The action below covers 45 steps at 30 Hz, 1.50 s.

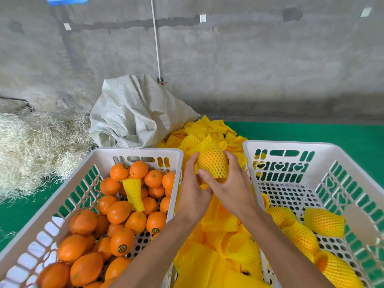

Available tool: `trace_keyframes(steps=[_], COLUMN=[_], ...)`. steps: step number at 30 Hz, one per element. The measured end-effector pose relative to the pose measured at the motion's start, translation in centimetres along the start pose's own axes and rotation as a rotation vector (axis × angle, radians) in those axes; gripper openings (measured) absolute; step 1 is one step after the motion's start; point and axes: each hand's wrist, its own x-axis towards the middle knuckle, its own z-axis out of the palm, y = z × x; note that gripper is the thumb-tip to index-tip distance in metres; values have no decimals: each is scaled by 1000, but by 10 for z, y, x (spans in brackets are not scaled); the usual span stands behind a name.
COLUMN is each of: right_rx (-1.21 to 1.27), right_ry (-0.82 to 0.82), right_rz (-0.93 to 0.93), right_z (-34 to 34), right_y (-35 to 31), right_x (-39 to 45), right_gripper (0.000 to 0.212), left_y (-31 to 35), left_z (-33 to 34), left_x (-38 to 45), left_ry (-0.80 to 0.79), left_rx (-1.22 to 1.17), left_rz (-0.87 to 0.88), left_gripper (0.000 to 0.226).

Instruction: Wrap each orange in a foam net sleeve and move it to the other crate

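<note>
**Fingers of both hands curled round a netted orange between the crates**

The fingers (230, 163) of the right hand (228, 190) curl over the right side of the sleeved orange (212, 163), and the left hand (193, 190) grips its left and lower side; the two hands overlap beneath it. The orange sits inside a yellow foam net sleeve, held up in the gap between the crates, above the pile of loose sleeves (224, 246).

The green floor mat (311, 132) carries everything. The left crate (137, 151), white and slotted, holds many bare oranges (118, 213), with one empty sleeve (134, 194) lying on top of them. The right crate (291, 146) holds several wrapped oranges (324, 222) along its near side. Behind the left crate slumps a woven sack (135, 113), with straw (31, 146) to its left.
</note>
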Motion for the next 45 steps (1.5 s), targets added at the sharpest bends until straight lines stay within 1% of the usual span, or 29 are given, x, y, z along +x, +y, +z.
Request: trace_keyframes(steps=[1, 2, 4, 5, 6, 7, 8, 10, 15, 19, 21, 26, 31, 33, 35, 36, 38, 40, 41, 43, 44, 45], right_rx=[-15, -100, -344, -431, -474, -487, -497, -548, -639, -701, -687, -645, -655, -710, -757, -769, -769, -700, -636, -504, -464, -445], right_ry=[33, 88, 258, 360, 439, 484, 494, 440, 166, -39, -56, -15, -21, -71, -113, -111, -45, 100, 194, 367, 406, 407], right_rz=[-24, -94, -247, -259, -219, -150, -79, 41, 317, 440, 466, 520, 690, 767, 798, 792, 718, 549, 429, 124, -29, -166], right_z=[-3, -9, -24, -33, -43, -51, -59, -69, -62, -47, -46, -46, -47, -46, -46, -48, -51, -56, -58, -59, -57, -54], right_y=[1, 2, 10, 17, 25, 34, 45, 69, 115, 131, 132, 130, 131, 133, 133, 131, 121, 103, 92, 68, 55, 44], right_x=[2, 5, 15, 21, 25, 30, 32, 33, 21, 13, 14, 9, 6, 3, 2, 3, 10, 21, 26, 34, 35, 35], right_gripper=[89, 85, 78, 76, 75, 75, 76, 75, 77, 69, 67, 60, 67, 67, 71, 71, 67, 63, 60, 50, 45, 40], left_y=[2, 2, 1, 0, -1, 0, 1, 4, 7, 6, 5, 6, 2, -2, -4, -5, -4, -4, -5, -5, -5, -6], left_z=[-1, -4, -11, -14, -16, -17, -17, -14, -16, -16, -17, -16, -16, -16, -15, -15, -15, -15, -15, -14, -14, -14], left_x=[0, 0, 3, 5, 6, 6, 5, 3, 2, 0, 1, 0, 3, 1, 1, 1, 1, 1, 1, 1, 1, 1], left_ry=[-35, -47, -2, 31, 61, 84, 89, 65, 74, 30, 24, 32, 7, -5, 2, -1, -6, -13, -14, -18, -25, -37], left_rx=[26, 86, 287, 368, 434, 497, 549, 604, 640, 661, 663, 659, 686, 709, 725, 731, 739, 746, 749, 751, 756, 765], left_rz=[26, 64, 190, 239, 253, 238, 213, 168, 119, 76, 69, 58, 30, 42, 59, 62, 67, 70, 73, 85, 84, 79], left_gripper=[79, 78, 63, 54, 46, 42, 40, 39, 34, 31, 29, 26, 25, 19, 14, 14, 15, 17, 18, 18, 18, 18])
